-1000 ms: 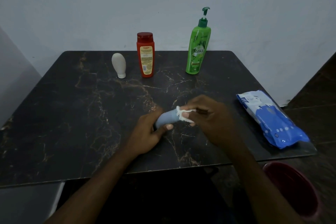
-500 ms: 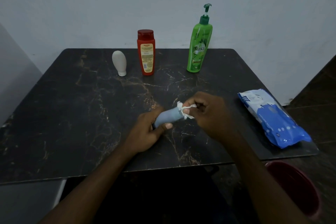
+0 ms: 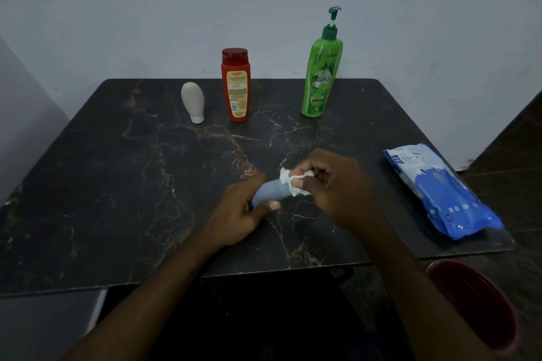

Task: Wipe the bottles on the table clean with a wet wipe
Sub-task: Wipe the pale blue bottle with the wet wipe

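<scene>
My left hand (image 3: 239,214) grips a small pale blue bottle (image 3: 271,192), held on its side just above the middle of the dark marble table (image 3: 117,184). My right hand (image 3: 337,187) pinches a crumpled white wet wipe (image 3: 289,182) against the bottle's right end. At the back of the table stand a small white bottle (image 3: 192,102) on its cap, a red bottle (image 3: 235,84) and a tall green pump bottle (image 3: 320,73).
A blue and white pack of wet wipes (image 3: 440,190) lies at the table's right edge. A dark red bin (image 3: 475,308) stands on the floor below the front right corner. A pale wall runs behind the table.
The hands and blue bottle stay in nearly the same place; my right hand has shifted the wipe slightly on the bottle's end. The view has tilted down a little.
</scene>
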`<act>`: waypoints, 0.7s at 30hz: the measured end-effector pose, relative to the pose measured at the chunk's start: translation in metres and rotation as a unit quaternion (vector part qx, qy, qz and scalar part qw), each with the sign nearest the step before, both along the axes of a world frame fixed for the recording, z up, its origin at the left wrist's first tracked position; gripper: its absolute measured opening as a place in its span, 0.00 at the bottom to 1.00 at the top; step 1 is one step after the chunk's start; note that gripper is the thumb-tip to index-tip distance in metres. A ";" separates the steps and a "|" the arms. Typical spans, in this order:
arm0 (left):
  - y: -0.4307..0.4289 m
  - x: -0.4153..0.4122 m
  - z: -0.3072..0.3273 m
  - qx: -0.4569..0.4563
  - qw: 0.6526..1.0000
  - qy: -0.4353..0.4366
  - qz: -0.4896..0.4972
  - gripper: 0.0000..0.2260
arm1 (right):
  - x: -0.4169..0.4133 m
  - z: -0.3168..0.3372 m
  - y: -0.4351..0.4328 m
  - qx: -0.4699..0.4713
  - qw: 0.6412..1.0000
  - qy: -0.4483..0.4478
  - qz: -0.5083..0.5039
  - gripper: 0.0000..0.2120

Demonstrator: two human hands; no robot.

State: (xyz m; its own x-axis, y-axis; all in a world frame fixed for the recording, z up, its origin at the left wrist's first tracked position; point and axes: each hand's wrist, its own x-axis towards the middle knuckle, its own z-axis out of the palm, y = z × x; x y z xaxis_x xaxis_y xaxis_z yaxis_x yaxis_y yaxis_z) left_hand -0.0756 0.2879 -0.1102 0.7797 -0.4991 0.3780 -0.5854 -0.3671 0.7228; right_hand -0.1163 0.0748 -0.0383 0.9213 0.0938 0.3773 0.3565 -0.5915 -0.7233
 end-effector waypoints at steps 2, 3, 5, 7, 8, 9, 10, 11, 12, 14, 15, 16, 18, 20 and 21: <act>0.001 0.000 -0.001 0.009 1.000 -0.008 -0.008 0.10 | 0.004 0.000 0.000 0.020 0.999 0.042 -0.018 0.05; 0.003 0.000 -0.001 0.006 1.000 -0.004 -0.005 0.10 | 0.005 -0.002 -0.002 0.018 0.998 0.052 -0.029 0.06; 0.004 0.000 0.000 -0.005 1.000 0.010 0.006 0.12 | 0.000 -0.007 -0.005 0.011 0.997 0.058 -0.040 0.07; 0.003 0.000 0.000 0.001 1.000 0.008 0.007 0.14 | -0.006 -0.009 -0.004 0.025 0.997 0.057 -0.035 0.07; 0.002 0.000 0.000 0.009 1.000 0.006 0.003 0.15 | -0.008 -0.009 -0.004 0.035 0.997 0.054 -0.031 0.07; 0.001 0.000 0.000 0.014 1.000 0.005 -0.003 0.15 | -0.008 -0.008 -0.003 0.041 0.997 0.052 -0.028 0.08; 0.000 0.000 0.000 0.018 1.000 0.005 -0.006 0.14 | -0.007 -0.008 -0.002 0.041 0.998 0.048 -0.026 0.08; 0.001 -0.001 0.000 0.020 1.000 0.004 -0.007 0.13 | -0.005 -0.008 -0.002 0.038 0.998 0.044 -0.027 0.08; 0.001 -0.001 0.000 0.019 1.000 0.003 -0.004 0.12 | -0.003 -0.009 -0.002 0.031 0.998 0.041 -0.032 0.07; 0.002 -0.002 0.002 0.009 1.000 0.005 0.003 0.09 | -0.002 -0.013 -0.004 0.021 0.998 0.041 -0.042 0.07; 0.001 -0.002 0.003 0.005 1.000 0.004 0.005 0.09 | -0.003 -0.013 -0.005 0.018 0.998 0.042 -0.043 0.07; 0.001 -0.003 0.004 0.004 1.000 0.002 0.008 0.09 | -0.005 -0.014 -0.004 0.016 0.998 0.040 -0.039 0.07; -0.001 -0.002 0.003 0.008 1.000 0.004 0.011 0.09 | -0.007 -0.012 -0.002 0.026 0.999 0.038 -0.026 0.07; -0.001 -0.002 0.003 0.018 1.000 0.004 0.004 0.09 | -0.003 -0.010 -0.001 0.041 0.998 0.035 -0.027 0.08; -0.001 -0.002 0.002 0.025 1.000 0.003 0.000 0.10 | 0.000 -0.011 -0.001 0.037 0.998 0.032 -0.034 0.08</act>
